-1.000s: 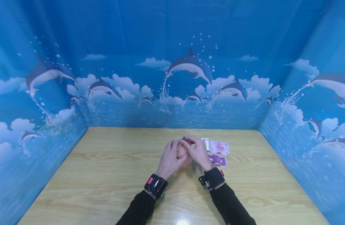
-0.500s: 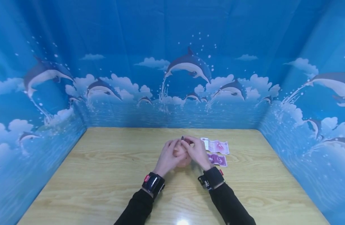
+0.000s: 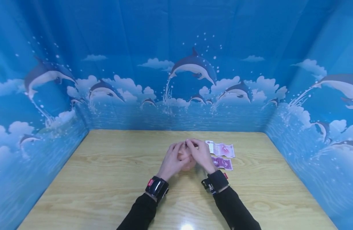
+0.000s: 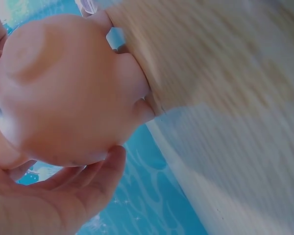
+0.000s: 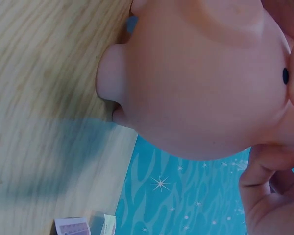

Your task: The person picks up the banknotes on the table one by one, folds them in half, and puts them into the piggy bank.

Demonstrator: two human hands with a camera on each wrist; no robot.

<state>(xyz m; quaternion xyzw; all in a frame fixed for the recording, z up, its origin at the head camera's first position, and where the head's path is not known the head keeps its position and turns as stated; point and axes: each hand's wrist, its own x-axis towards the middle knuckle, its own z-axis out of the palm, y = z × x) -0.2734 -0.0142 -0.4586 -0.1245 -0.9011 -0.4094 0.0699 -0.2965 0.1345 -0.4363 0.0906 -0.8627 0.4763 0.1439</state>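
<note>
A pink piggy bank point(image 3: 188, 165) stands on the table between both hands, its short feet on the wood. My left hand point(image 3: 170, 163) holds its left side, and in the left wrist view the fingers point(image 4: 100, 183) curve against the round pink body point(image 4: 73, 103). Over the top of the pig, my right hand point(image 3: 203, 156) pinches a small dark piece point(image 3: 186, 145). Only a sliver of that piece shows; its kind is hidden by the fingers. The right wrist view has bent fingers point(image 5: 264, 181) close beside the head, near a black eye point(image 5: 285, 76).
To the right of the hands lie a pink banknote point(image 3: 224, 150) and, nearer, a purple banknote point(image 3: 223, 163), both creased. The wooden table point(image 3: 121, 179) ends at a blue dolphin-print curtain point(image 3: 130, 118) at the back and sides.
The small dark piece, which stuck up above the right fingertips half a second ago, now sits lower and is mostly covered. Earlier, the left hand shifted slightly left on the piggy bank.
</note>
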